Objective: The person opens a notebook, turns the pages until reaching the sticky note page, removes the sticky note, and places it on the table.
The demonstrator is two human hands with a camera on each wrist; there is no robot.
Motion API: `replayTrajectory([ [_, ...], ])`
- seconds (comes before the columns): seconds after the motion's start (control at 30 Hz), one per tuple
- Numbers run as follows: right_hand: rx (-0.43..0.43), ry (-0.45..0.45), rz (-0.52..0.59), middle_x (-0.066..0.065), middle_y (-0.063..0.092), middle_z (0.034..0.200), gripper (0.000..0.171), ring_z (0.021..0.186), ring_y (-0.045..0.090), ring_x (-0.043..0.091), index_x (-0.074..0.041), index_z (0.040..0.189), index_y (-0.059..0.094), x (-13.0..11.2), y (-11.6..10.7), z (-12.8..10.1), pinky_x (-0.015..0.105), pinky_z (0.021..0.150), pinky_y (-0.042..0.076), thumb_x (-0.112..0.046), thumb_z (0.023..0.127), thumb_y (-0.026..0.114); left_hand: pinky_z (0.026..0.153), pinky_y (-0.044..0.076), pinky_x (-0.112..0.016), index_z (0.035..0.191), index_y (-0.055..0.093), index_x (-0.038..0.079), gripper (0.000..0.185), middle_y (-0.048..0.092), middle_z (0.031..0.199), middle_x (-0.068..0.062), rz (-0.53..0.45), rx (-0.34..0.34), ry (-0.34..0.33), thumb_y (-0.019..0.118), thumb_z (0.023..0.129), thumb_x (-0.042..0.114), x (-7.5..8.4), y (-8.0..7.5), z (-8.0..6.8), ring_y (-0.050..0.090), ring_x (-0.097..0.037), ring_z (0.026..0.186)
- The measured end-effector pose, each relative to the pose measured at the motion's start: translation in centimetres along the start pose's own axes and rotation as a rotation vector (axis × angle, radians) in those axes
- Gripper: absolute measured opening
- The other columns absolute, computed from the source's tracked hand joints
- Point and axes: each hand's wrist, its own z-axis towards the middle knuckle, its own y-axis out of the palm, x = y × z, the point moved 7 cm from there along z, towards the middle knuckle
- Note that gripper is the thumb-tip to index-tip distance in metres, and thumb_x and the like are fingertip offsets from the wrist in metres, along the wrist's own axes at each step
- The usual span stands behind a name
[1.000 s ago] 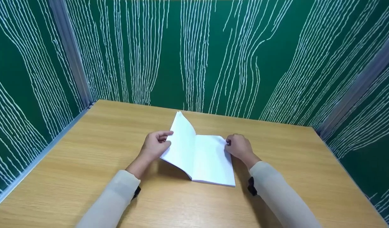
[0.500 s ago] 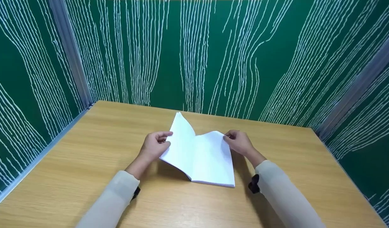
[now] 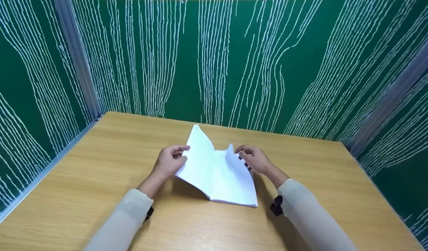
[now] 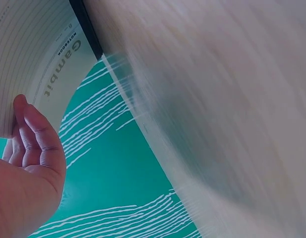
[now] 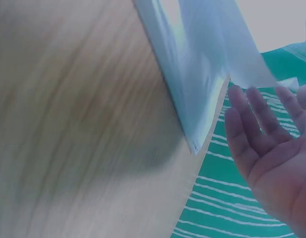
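A notebook point(image 3: 231, 181) lies open on the table, its pages pale in the head view. Lined paper and the printed word "Gambit" show on its left half point(image 4: 58, 64) in the left wrist view. My left hand point(image 3: 168, 161) pinches the outer edge of that half, which stands raised and tilted. At the upper right corner, my right hand point(image 3: 256, 159) holds a lifted page point(image 5: 247, 54) between thumb and index finger, and the page curls leftward. The other right fingers point(image 5: 259, 129) are spread below its edge. The thick right half point(image 5: 192, 99) rests beneath.
The notebook is on a wooden table point(image 3: 113, 157). Green walls point(image 3: 186, 69) with white wavy lines stand behind and at both sides. Grey posts point(image 3: 78, 59) mark the corners. Both sleeves have a dark device point(image 3: 276, 205) at the cuff.
My right hand has raised the upper right corner of a page and carried it leftward, so the page now curls up. My left hand keeps holding the left half in place.
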Motion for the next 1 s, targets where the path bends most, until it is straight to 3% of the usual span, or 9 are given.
replayTrajectory([
  [0.13, -0.009, -0.064, -0.027, 0.008, 0.063, 0.118, 0.024, 0.094, 0.060, 0.023, -0.021, 0.116, 0.065, -1.2, 0.8, -0.2, 0.033, 0.069, 0.055, -0.021, 0.097, 0.051, 0.091, 0.050, -0.034, 0.115, 0.070, 0.015, 0.030, 0.067, 0.116, -0.003, -0.003, -0.003, 0.001, 0.061, 0.087, 0.009, -0.1, 0.0, 0.0, 0.057, -0.019, 0.098],
  [0.3, -0.063, -0.083, -0.011, 0.012, 0.059, 0.119, 0.025, 0.071, 0.065, 0.023, -0.022, 0.119, 0.062, -2.6, 2.0, -0.5, 0.034, 0.057, 0.055, -0.021, 0.094, 0.056, 0.085, 0.049, -0.030, 0.113, 0.070, 0.012, 0.030, 0.069, 0.108, -0.004, -0.012, 0.001, 0.033, 0.061, 0.085, 0.007, 0.2, -0.1, -0.1, 0.057, -0.017, 0.092],
  [0.4, -0.073, -0.104, -0.026, 0.012, 0.058, 0.120, 0.025, 0.069, 0.066, 0.026, -0.023, 0.118, 0.062, -3.4, 2.6, -0.7, 0.035, 0.054, 0.054, -0.022, 0.094, 0.057, 0.084, 0.048, -0.029, 0.113, 0.070, 0.011, 0.030, 0.069, 0.105, -0.005, -0.015, 0.008, 0.035, 0.061, 0.085, 0.006, 0.3, -0.2, -0.2, 0.057, -0.017, 0.090],
  [0.63, -0.046, -0.200, -0.148, 0.006, 0.057, 0.118, 0.023, 0.095, 0.059, 0.023, -0.026, 0.113, 0.065, -4.9, 4.0, -1.0, 0.031, 0.074, 0.051, -0.021, 0.091, 0.061, 0.086, 0.049, -0.031, 0.115, 0.069, 0.013, 0.030, 0.068, 0.108, -0.005, 0.001, 0.015, 0.003, 0.061, 0.087, 0.008, 0.2, -0.1, -0.2, 0.057, -0.018, 0.093],
  [0.87, -0.051, -0.268, -0.231, 0.007, 0.055, 0.117, 0.029, 0.077, 0.057, 0.015, -0.026, 0.116, 0.065, -6.0, 5.0, -1.2, 0.031, 0.073, 0.049, -0.023, 0.087, 0.062, 0.088, 0.050, -0.032, 0.115, 0.070, 0.014, 0.030, 0.068, 0.109, -0.004, 0.014, 0.016, 0.002, 0.061, 0.087, 0.009, 0.2, -0.1, -0.2, 0.058, -0.019, 0.094],
  [1.0, -0.071, -0.259, -0.250, 0.007, 0.054, 0.118, 0.032, 0.078, 0.058, 0.016, -0.027, 0.119, 0.064, -6.5, 5.4, -1.3, 0.031, 0.073, 0.050, -0.025, 0.087, 0.062, 0.088, 0.050, -0.032, 0.116, 0.069, 0.015, 0.030, 0.067, 0.110, -0.004, 0.009, 0.011, -0.005, 0.062, 0.087, 0.010, 0.2, 0.0, -0.2, 0.057, -0.019, 0.095],
])
